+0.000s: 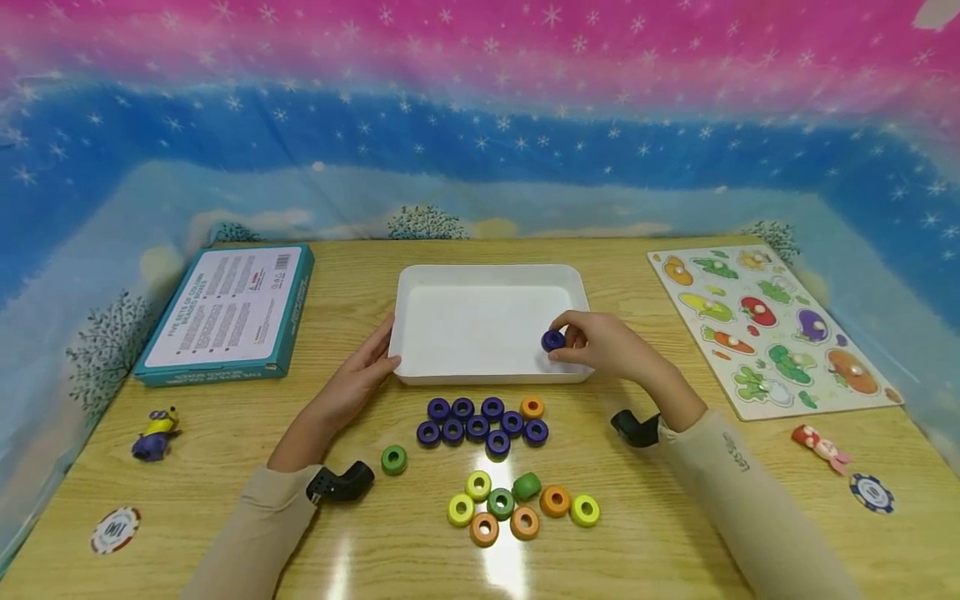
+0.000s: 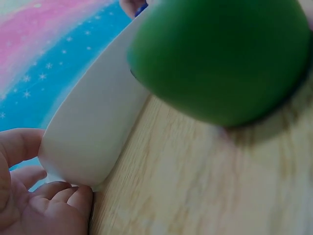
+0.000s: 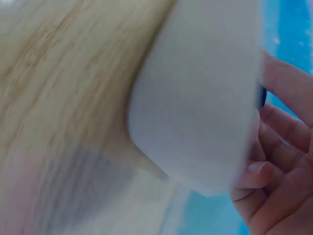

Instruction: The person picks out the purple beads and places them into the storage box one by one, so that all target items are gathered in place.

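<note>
A white tray stands mid-table. At its left front corner my left hand grips the wall, thumb in front and fingers along the side; the left wrist view shows these curled fingers against the wall. Over the tray's right front part, my right hand pinches a dark purple ring bead between thumb and forefinger. In the right wrist view the tray wall hides most of that bead. Several purple beads and an orange bead lie before the tray.
Nearer me lie yellow, green and orange beads; a green bead sits by my left wrist. A teal box, a toy figure and a chip are left. Rightward are a vegetable puzzle board, rabbit figure and chip.
</note>
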{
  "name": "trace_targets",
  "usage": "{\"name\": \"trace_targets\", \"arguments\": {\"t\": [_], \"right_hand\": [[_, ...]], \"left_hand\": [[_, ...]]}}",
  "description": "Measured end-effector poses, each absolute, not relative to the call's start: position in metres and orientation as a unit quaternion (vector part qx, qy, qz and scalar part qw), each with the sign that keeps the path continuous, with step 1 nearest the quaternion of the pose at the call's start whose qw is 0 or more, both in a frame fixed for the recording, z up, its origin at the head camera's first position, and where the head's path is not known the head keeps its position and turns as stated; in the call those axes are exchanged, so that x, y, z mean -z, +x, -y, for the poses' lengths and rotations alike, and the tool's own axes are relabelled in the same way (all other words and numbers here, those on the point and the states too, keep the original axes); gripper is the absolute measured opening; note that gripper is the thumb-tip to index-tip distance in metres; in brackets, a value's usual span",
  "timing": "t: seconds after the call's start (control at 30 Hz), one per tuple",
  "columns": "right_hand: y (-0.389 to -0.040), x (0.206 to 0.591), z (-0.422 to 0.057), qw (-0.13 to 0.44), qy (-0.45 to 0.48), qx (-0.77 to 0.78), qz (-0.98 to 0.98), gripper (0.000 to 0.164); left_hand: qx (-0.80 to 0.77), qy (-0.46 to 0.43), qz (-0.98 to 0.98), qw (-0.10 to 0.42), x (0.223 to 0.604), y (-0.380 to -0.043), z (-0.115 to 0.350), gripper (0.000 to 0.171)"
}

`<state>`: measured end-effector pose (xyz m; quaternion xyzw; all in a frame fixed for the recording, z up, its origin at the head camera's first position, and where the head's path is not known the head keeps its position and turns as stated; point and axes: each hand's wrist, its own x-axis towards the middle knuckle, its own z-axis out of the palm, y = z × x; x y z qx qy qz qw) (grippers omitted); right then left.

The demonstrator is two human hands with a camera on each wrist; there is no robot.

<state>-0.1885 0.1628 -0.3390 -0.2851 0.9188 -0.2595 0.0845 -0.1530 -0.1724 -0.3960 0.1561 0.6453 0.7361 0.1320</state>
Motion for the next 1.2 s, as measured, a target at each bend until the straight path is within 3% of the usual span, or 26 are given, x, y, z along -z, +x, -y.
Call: {"name": "trace_targets", "arguments": {"t": [0.37,0.93,1.2], "right_hand": [[-0.199,0.350,-0.153,0.100,-0.289,0.163,-0.938,0.037],[-0.201,0.350,-0.150,0.129,-0.293,0.155,-0.934,0.047],[-0.193,0.336,-0.160,0.091,-0.296,0.232,-0.922,0.050]], "left_hand": [[-0.737,0.171,-0.641,0.129,0.393,-0.153,0.170,0.057],[-0.729,0.181,-0.648,0.126,0.396,-0.155,0.171,0.055],[-0.730,0.170,-0.649,0.130,0.396,-0.154,0.171,0.055]]}}
